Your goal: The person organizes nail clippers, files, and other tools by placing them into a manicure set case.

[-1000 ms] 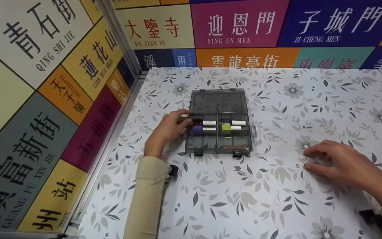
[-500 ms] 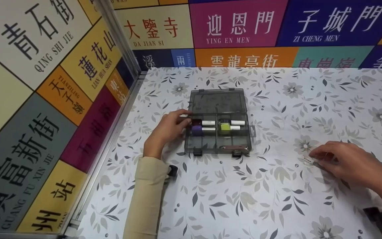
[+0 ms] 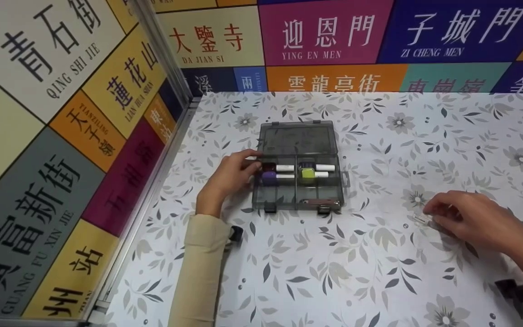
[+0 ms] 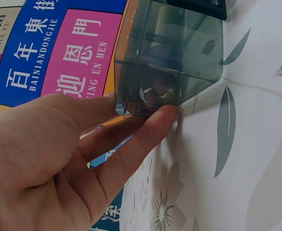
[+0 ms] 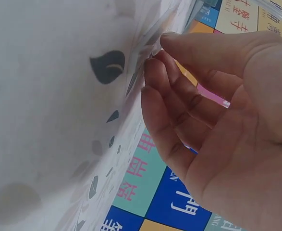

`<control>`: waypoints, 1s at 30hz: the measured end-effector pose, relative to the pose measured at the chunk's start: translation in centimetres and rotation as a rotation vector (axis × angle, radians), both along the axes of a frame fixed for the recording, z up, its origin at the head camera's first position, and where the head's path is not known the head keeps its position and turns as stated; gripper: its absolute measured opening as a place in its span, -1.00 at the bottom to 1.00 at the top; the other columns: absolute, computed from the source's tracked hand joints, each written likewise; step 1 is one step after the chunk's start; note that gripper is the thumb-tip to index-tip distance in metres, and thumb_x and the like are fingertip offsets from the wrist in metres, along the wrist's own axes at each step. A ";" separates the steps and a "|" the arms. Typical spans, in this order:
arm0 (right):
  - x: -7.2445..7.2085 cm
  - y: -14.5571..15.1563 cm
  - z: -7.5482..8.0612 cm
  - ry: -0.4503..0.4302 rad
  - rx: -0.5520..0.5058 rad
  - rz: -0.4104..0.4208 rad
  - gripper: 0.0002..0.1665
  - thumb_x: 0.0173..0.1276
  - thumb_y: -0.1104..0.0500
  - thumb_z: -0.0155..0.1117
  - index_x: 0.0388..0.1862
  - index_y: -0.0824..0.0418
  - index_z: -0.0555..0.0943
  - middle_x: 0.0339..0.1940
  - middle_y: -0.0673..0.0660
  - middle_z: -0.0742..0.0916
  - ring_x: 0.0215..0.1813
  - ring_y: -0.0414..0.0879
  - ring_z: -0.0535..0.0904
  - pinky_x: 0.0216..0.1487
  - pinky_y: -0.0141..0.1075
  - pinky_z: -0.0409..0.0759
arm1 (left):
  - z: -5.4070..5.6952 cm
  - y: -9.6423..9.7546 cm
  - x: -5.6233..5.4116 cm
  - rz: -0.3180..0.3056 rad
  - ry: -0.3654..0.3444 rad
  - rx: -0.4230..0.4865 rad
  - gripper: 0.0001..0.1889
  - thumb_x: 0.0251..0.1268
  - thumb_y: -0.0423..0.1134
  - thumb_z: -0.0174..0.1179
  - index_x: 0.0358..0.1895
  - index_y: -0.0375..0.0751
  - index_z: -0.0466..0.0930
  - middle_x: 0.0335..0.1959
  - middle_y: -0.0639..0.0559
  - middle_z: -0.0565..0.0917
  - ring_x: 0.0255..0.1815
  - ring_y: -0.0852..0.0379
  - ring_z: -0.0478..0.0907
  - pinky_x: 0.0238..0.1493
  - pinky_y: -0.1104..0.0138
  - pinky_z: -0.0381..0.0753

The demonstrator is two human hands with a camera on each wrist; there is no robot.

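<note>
A smoky-grey divided plastic box (image 3: 274, 196) lies with its lid (image 3: 298, 137) folded back. Small nail polish bottles with white caps sit in its compartments: dark red (image 3: 269, 167), purple (image 3: 269, 177), yellow-green (image 3: 308, 173) and a dark one (image 3: 308, 166). What looks like a nail clipper (image 3: 320, 202) lies at the front right. My left hand (image 3: 229, 178) touches the box's left side with fairly straight fingers; in the left wrist view the fingertips (image 4: 168, 111) meet its wall. Farther right, my right hand (image 3: 475, 218) pinches a small clear object (image 3: 420, 220) just above or on the tablecloth; its kind is unclear.
A white tablecloth (image 3: 334, 281) with grey leaves and flowers covers the table. Coloured sign panels (image 3: 325, 34) stand along the back and the left side, with a metal rail (image 3: 120, 236) at the left edge.
My right hand has shifted slightly right, and its thumb and index finger have come together on the clear object. The left hand and the box stay in place.
</note>
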State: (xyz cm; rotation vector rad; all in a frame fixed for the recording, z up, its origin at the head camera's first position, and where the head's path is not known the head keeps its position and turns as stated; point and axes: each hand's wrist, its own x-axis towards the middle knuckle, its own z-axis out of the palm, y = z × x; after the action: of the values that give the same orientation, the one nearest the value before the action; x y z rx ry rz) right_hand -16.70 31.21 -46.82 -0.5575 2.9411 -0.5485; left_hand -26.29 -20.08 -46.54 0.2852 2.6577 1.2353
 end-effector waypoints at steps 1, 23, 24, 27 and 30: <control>0.0 0.1 0.0 -0.003 -0.001 -0.001 -0.74 0.31 0.32 0.56 -0.09 0.02 0.83 -0.32 -0.14 0.80 -0.30 -0.33 0.63 -0.26 -0.36 0.61 | 0.0 0.0 0.0 0.000 -0.001 0.001 -0.60 0.73 -0.19 0.15 0.49 -0.04 0.59 0.22 -0.17 0.81 0.18 0.01 0.80 -0.09 0.15 0.84; 0.1 0.5 -0.2 0.044 -0.068 0.028 -0.72 0.31 0.34 0.57 -0.32 -0.04 0.71 -0.50 -0.21 0.68 -0.42 -0.44 0.54 -0.36 -0.41 0.58 | 0.1 0.0 -0.1 -0.009 0.015 -0.039 -0.60 0.73 -0.18 0.15 0.49 -0.03 0.58 0.22 -0.15 0.81 0.16 0.04 0.80 0.10 0.13 0.78; 0.1 0.5 -0.2 0.034 -0.066 0.024 -0.73 0.31 0.34 0.57 -0.32 -0.03 0.71 -0.49 -0.20 0.69 -0.41 -0.44 0.54 -0.35 -0.41 0.59 | 0.1 0.0 -0.1 -0.010 0.015 -0.039 -0.60 0.73 -0.18 0.15 0.49 -0.03 0.58 0.22 -0.16 0.81 0.16 0.04 0.80 0.10 0.12 0.78; 0.0 0.6 -0.1 0.009 -0.049 0.007 -0.79 0.30 0.32 0.59 -0.27 0.02 0.75 -0.46 -0.19 0.72 -0.40 -0.44 0.55 -0.34 -0.40 0.59 | 0.1 -0.1 -0.2 -0.014 0.018 -0.043 -0.60 0.73 -0.17 0.15 0.49 -0.03 0.59 0.22 -0.15 0.81 0.17 0.04 0.79 0.11 0.13 0.77; 0.1 0.8 0.0 0.005 -0.031 -0.008 -0.83 0.28 0.29 0.62 -0.23 0.07 0.79 -0.43 -0.18 0.75 -0.39 -0.45 0.54 -0.32 -0.40 0.59 | 0.1 -0.1 -0.2 -0.013 0.018 -0.046 -0.60 0.73 -0.17 0.15 0.49 -0.03 0.59 0.19 -0.15 0.82 0.11 0.04 0.81 0.06 0.14 0.77</control>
State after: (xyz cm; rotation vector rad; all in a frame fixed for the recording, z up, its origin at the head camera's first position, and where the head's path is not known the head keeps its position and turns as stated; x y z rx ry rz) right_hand -16.64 31.99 -46.84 -0.5518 2.9455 -0.5949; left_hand -26.45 -20.17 -46.41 0.3068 2.6910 1.1721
